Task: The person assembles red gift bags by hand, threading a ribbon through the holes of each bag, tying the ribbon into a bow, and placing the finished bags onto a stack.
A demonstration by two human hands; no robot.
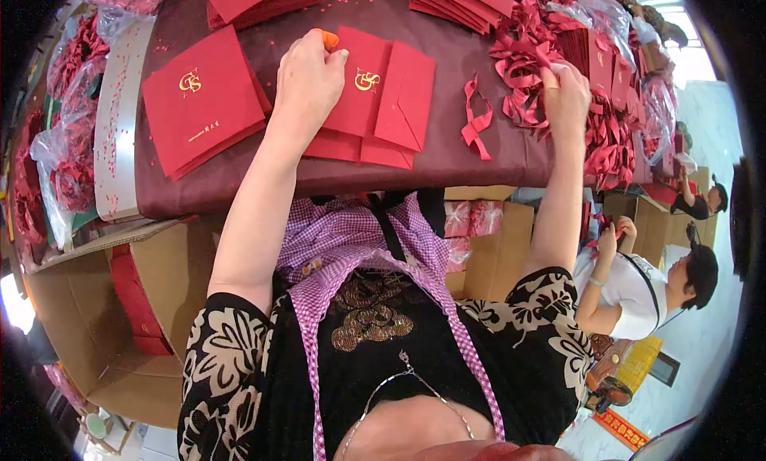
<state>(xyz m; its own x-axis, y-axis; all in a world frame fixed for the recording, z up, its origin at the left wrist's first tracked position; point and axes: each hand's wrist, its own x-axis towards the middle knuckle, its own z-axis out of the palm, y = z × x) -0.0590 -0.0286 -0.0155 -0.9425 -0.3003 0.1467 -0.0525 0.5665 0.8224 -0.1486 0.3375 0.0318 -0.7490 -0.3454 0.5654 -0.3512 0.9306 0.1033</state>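
My left hand (311, 82) is closed, thumb and fingers together at the upper left edge of a red paper bag or envelope (347, 130) with a gold emblem. An orange finger cover (328, 40) sits on one fingertip; whether anything is pinched is hidden. A smaller red envelope (408, 98) with a pointed flap lies on the right part of that piece. Over the ribbon pile on the right, my right hand (566, 98) pinches a red satin ribbon (543, 56). One loose looped ribbon (476, 126) lies between my hands.
Left of my left hand lies a red stack (203, 102); more stacks (267, 6) (463, 5) stand at the far edge. The dark red tablecloth (199, 194) drops at the near edge. Open cardboard boxes (88, 325) stand below. Other people (638, 289) are at the right.
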